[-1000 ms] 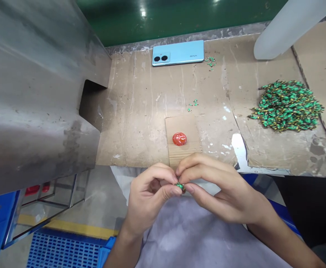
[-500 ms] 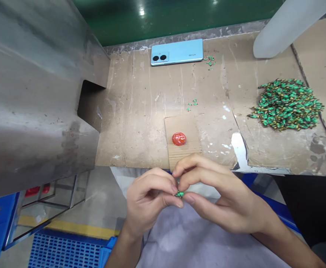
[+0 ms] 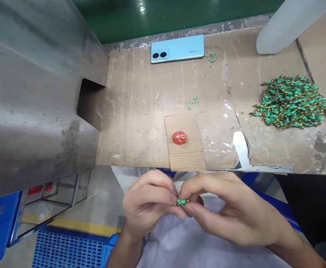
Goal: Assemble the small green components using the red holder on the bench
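Note:
My left hand (image 3: 148,197) pinches a tiny green piece (image 3: 181,201) with dark and yellow bits between thumb and forefinger, just below the table's front edge. From the other side, my right hand (image 3: 227,203) closes its thumb and forefinger on the right end of the same piece. What exactly the piece represents is too small to make out. Beyond the hands, a glossy red round blob or shallow cap (image 3: 179,137) rests on a small cardboard piece (image 3: 186,158). A large pile of similar green pieces (image 3: 294,102) lies at the right.
A light blue phone (image 3: 178,49) lies at the back, with several green bits (image 3: 212,57) beside it. A few more bits (image 3: 194,101) lie mid-table. A metal housing (image 3: 40,96) walls the left; a white tube (image 3: 288,28) comes down at the back right.
Both hands have lowered slightly, away from the table edge. My right fingertips have come in from beside the green piece and closed on its right end.

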A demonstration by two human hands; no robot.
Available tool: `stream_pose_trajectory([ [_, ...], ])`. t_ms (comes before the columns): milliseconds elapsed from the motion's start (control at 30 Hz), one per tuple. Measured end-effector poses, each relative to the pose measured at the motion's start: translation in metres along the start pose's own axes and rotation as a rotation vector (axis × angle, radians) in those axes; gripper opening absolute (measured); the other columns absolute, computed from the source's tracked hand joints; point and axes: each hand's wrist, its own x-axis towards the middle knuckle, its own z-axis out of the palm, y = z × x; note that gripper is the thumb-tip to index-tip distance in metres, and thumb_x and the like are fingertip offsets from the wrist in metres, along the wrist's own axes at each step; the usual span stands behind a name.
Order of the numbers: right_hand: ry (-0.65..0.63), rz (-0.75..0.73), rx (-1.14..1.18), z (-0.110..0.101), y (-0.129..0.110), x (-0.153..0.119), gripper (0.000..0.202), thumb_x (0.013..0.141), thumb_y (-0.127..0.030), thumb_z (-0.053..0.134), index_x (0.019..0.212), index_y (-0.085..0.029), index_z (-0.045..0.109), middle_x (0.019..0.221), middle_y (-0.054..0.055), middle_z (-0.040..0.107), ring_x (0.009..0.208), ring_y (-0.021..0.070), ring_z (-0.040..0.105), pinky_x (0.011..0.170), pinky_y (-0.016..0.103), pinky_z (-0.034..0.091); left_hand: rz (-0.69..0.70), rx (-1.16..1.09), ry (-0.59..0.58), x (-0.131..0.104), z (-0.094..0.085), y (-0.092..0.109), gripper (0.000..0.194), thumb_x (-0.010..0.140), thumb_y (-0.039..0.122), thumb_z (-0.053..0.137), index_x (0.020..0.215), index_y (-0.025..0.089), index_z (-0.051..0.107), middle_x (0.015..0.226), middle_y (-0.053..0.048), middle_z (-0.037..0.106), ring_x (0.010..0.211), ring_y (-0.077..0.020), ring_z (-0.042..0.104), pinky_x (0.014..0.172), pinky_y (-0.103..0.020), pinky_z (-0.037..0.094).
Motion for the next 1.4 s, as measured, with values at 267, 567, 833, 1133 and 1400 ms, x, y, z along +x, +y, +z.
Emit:
stream_pose_trajectory([
  [267,-0.007,-0.036,-0.021,0.003,0.000,0.000,0.014,0.099,-0.009,0.062,0.105,-0.019,0.070,0.077,-0.002,0.076,0.063,0.0089,0.069,0.061,0.018,0.056,0.125,0.085,-0.019,-0.005,-0.003,-0.005,0.021,0.091,0.026,0.091,0.086,0.015,0.073,0.083,-0.001,0.078,0.063,-0.0123,0.070,0.060,-0.026,0.061],
  [567,-0.059,-0.130,-0.013,0.005,0.002,-0.003,0.012,0.105,-0.012,0.060,0.105,-0.022,0.066,0.080,-0.003,0.073,0.066,0.0106,0.066,0.063,0.022,0.056,0.170,0.169,0.022,-0.008,0.000,0.000,0.025,0.097,0.034,0.084,0.084,0.016,0.073,0.075,-0.001,0.078,0.057,-0.0138,0.070,0.053,-0.028,0.059],
  [833,-0.111,-0.167,-0.034,0.003,0.005,-0.005,0.007,0.112,-0.018,0.057,0.110,-0.023,0.061,0.084,-0.003,0.070,0.072,0.0109,0.065,0.065,0.022,0.054,0.180,0.148,-0.011,0.003,0.001,0.003,0.030,0.096,0.034,0.085,0.077,0.016,0.069,0.067,0.000,0.073,0.052,-0.0125,0.068,0.050,-0.025,0.058],
  [1133,-0.130,-0.217,-0.053,0.001,0.009,-0.006,0.006,0.112,-0.017,0.058,0.115,-0.020,0.062,0.086,0.000,0.069,0.074,0.0122,0.064,0.067,0.022,0.055,0.122,0.108,-0.022,-0.004,0.002,0.002,0.029,0.096,0.036,0.084,0.081,0.017,0.068,0.072,-0.001,0.073,0.056,-0.0124,0.067,0.055,-0.026,0.058],
  [1400,0.006,-0.272,-0.021,0.008,0.012,-0.010,0.013,0.108,-0.010,0.059,0.112,-0.020,0.066,0.086,0.001,0.074,0.076,0.0136,0.069,0.074,0.027,0.060,0.124,0.101,-0.014,0.002,0.005,0.007,0.023,0.090,0.024,0.092,0.091,0.013,0.072,0.081,-0.001,0.073,0.064,-0.0112,0.071,0.061,-0.021,0.063],
])
